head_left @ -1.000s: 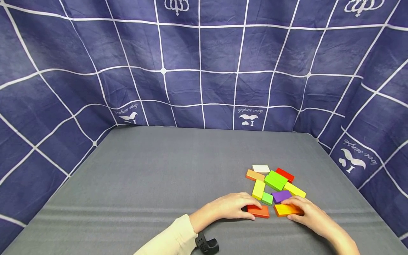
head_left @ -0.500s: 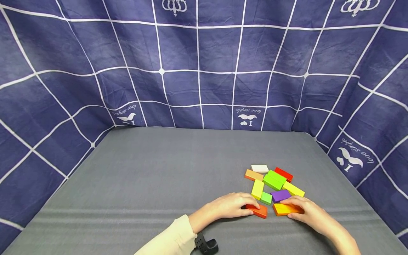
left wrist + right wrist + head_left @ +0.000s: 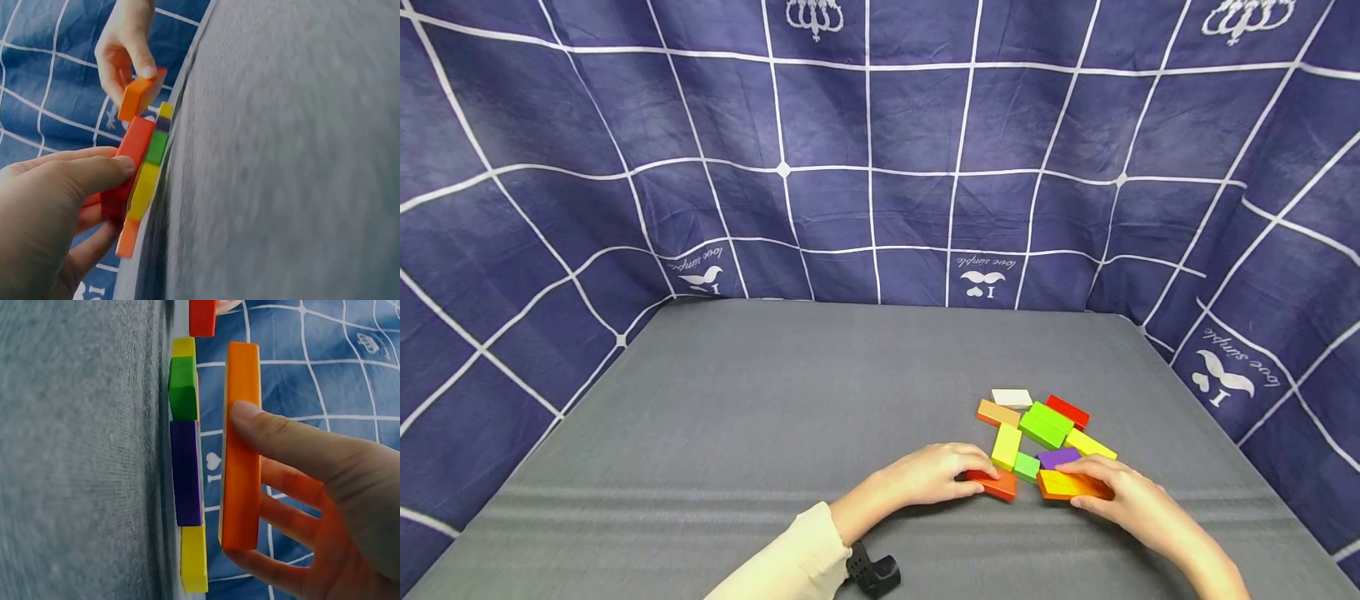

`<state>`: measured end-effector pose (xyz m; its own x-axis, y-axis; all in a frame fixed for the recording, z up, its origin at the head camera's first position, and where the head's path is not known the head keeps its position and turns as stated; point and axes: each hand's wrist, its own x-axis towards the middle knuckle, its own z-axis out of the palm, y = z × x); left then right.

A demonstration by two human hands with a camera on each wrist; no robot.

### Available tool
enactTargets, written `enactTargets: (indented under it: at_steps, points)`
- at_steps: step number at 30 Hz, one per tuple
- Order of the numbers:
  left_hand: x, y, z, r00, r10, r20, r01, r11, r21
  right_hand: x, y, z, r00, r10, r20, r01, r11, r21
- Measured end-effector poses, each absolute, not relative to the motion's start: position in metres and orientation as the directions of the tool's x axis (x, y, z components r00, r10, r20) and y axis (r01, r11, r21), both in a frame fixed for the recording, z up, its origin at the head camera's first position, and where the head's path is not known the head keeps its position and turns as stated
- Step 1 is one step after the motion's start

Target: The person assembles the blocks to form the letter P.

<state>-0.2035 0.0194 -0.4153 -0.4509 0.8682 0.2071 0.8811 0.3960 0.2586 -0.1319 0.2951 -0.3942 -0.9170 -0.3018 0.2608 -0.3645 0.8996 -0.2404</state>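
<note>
My left hand (image 3: pixel 928 477) pinches a red-orange block (image 3: pixel 1000 486) between thumb and fingers, left of a small green block (image 3: pixel 1027 467). In the left wrist view, this red block (image 3: pixel 136 147) stands in front of the row. My right hand (image 3: pixel 1138 504) grips an orange block (image 3: pixel 1060 486) by its long sides. The right wrist view shows the orange block (image 3: pixel 242 481) raised off the table, apart from the purple block (image 3: pixel 187 472). Part of that purple block (image 3: pixel 1057 457) is hidden behind it in the head view.
Beyond the hands lie a yellow block (image 3: pixel 1007 447), a light orange block (image 3: pixel 998 413), a white block (image 3: pixel 1012 398), bright green blocks (image 3: pixel 1047 425), a red block (image 3: pixel 1067 411) and another yellow block (image 3: pixel 1092 445). They rest on a grey cloth-covered table (image 3: pixel 775 400) before a blue checked curtain (image 3: pixel 917 208).
My left hand has shifted left and slightly away from me with the red-orange block. My right hand has raised the orange block, which now covers more of the purple one.
</note>
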Motion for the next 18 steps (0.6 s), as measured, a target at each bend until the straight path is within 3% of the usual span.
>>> enactTargets:
  at_steps: [7, 18]
  points:
    - [-0.211, -0.001, -0.414, -0.523, 0.813, 0.256, 0.842, 0.446, 0.304, -0.131, 0.281, -0.385, -0.932, -0.277, 0.235, -0.341, 0.889, -0.306]
    - [-0.220, -0.038, -0.413, -0.675, 0.682, 0.282, 0.732, 0.571, 0.371, -0.139, 0.249, -0.379, -0.905, -0.285, 0.316, -0.364, 0.903, -0.228]
